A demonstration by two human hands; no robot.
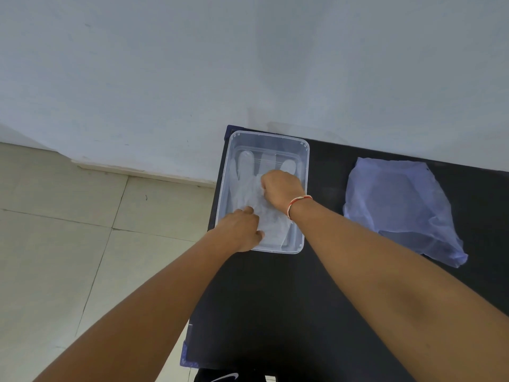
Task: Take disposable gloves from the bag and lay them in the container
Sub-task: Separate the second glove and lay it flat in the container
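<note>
Pressing into the container, the left hand lay open on a glove; the right hand was closed, pinching it.

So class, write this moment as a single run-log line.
step: laying glove | left hand: pressing glove flat | right hand: fist on glove | container: holds glove | bag: on table, untouched

Our forearms were bare, without sleeves; a thin red-and-white cord bracelet circled our right wrist, just behind the right hand.
</note>
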